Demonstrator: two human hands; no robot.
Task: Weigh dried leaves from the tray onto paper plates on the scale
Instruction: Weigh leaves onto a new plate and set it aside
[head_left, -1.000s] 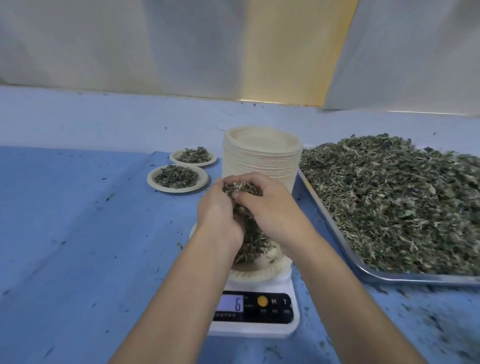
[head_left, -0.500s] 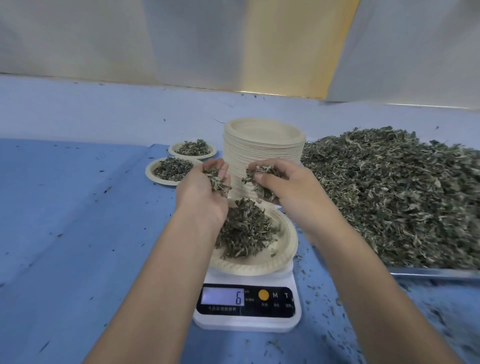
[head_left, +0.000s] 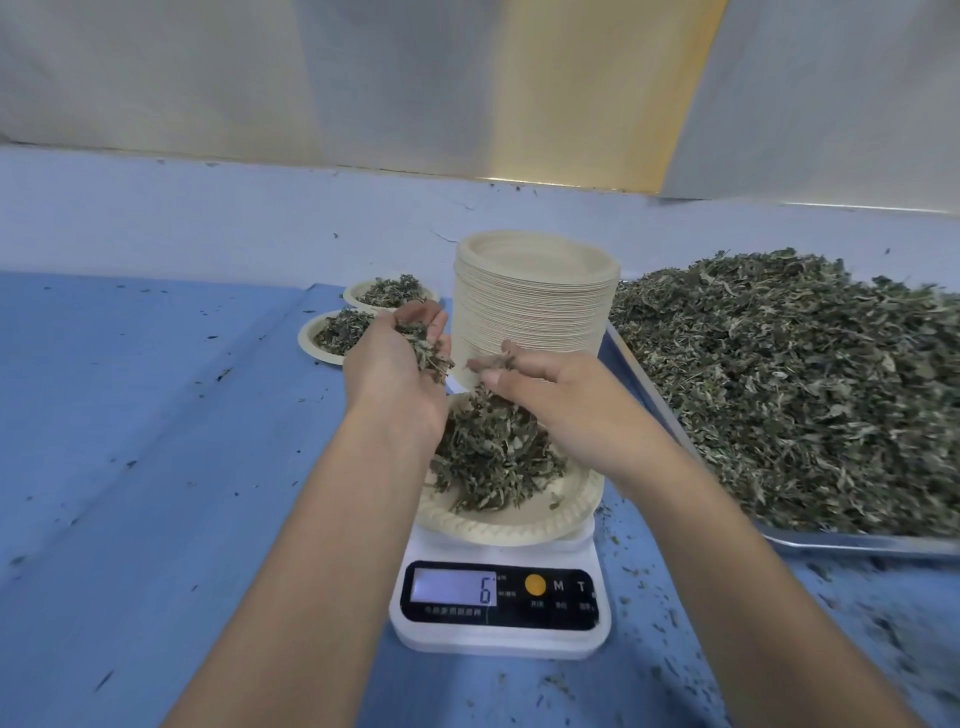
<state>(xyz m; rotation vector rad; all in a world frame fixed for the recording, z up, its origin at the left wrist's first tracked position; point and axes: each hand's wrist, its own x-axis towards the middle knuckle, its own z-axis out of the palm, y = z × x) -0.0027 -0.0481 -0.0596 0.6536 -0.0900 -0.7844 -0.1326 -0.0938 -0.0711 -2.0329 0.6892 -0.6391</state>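
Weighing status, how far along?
Done: two filled plates sit back left. In hand: third plate on the scale, reading 6; left hand and right hand hold leaves above it. Left: tray heaped, tall plate stack unused.

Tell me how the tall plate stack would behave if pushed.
The stack of plates is many loose plates high, so a push near the top would likely shear or tip it. Thin paper probably makes it light.
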